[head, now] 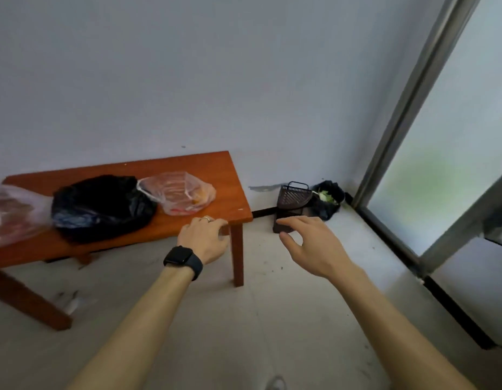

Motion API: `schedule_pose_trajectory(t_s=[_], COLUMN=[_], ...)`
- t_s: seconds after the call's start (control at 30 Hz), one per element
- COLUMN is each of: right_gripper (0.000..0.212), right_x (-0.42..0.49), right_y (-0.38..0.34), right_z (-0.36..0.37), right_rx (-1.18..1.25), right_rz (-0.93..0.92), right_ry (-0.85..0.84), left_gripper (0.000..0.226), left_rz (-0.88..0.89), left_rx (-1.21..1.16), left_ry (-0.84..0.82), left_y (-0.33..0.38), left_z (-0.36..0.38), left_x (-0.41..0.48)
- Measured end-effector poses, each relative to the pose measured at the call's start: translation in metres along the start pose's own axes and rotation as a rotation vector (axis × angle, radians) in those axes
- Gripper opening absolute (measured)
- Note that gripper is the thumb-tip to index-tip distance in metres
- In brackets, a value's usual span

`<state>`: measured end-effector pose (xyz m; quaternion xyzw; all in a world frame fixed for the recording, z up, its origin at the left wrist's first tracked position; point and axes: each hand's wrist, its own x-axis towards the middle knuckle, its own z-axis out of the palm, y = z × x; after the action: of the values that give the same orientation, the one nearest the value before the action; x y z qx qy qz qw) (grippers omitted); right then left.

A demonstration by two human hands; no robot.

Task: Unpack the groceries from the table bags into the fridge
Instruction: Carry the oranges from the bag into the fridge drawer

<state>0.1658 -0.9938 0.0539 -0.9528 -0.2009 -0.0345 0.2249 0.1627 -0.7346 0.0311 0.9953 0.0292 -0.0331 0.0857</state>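
my empty, relaxed left hand [203, 239] and right hand [308, 243] reach toward the table [230, 175]; next i should probably grasp the rightmost clear bag [179, 195].

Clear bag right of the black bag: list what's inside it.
Reddish and orange items show through the clear bag, lying low toward its front. What they are cannot be told: the crumpled plastic and the blur hide their shapes.

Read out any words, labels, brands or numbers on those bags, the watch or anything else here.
No readable text anywhere.
Right clear plastic bag: no print visible.
Left clear plastic bag: blurred, no print visible.
Black plastic bag: plain.
Smartwatch: screen dark.
Floor basket: no label visible.
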Motion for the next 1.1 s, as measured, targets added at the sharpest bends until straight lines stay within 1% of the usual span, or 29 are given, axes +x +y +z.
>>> schedule_pose_trajectory(t_s=[0.07,0.2,0.3,0.37,0.53,0.67,0.8,0.9,0.97,1.03,1.1], right_gripper=[0.038,0.041,0.042,0.042,0.041,0.044,0.041,0.034,0.038,0.044,0.044], right_x=[0.031,0.087,0.135,0.162,0.221,0.257,0.298,0.340,0.373,0.406,0.436], right_y=[-0.009,-0.019,-0.026,-0.030,-0.043,-0.060,-0.080,-0.101,-0.113,-0.123,-0.126], right_z=[0.022,0.060,0.091,0.112,0.158,0.192,0.224,0.247,0.267,0.289,0.314], right_rx=[0.007,0.010,0.058,0.099,0.226,0.379,0.500,0.619,0.665,0.624,0.565], right_rz=[-0.044,-0.110,-0.132,-0.121,-0.110,-0.044,-0.017,0.009,0.038,0.078,0.110], right_ry=[-0.056,-0.143,-0.229,-0.287,-0.395,-0.507,-0.517,-0.454,-0.435,-0.486,-0.607], left_gripper=[0.047,0.046,0.045,0.045,0.045,0.042,0.041,0.038,0.037,0.034,0.034], left_rz=[-0.068,-0.144,-0.198,-0.210,-0.240,-0.224,-0.149,-0.026,0.056,0.152,0.257], left_rx=[-0.015,-0.039,-0.015,0.016,-0.019,0.004,0.035,0.110,0.173,0.268,0.355], left_ry=[-0.016,-0.036,-0.074,-0.105,-0.085,-0.094,-0.101,-0.130,-0.188,-0.241,-0.288], left_y=[-0.031,-0.078,-0.116,-0.137,-0.176,-0.204,-0.234,-0.256,-0.268,-0.279,-0.289], left_z=[0.009,0.023,0.026,0.025,0.023,0.024,0.027,0.033,0.038,0.048,0.057], left_x=[0.014,0.046,0.078,0.099,0.150,0.190,0.242,0.297,0.338,0.378,0.414])
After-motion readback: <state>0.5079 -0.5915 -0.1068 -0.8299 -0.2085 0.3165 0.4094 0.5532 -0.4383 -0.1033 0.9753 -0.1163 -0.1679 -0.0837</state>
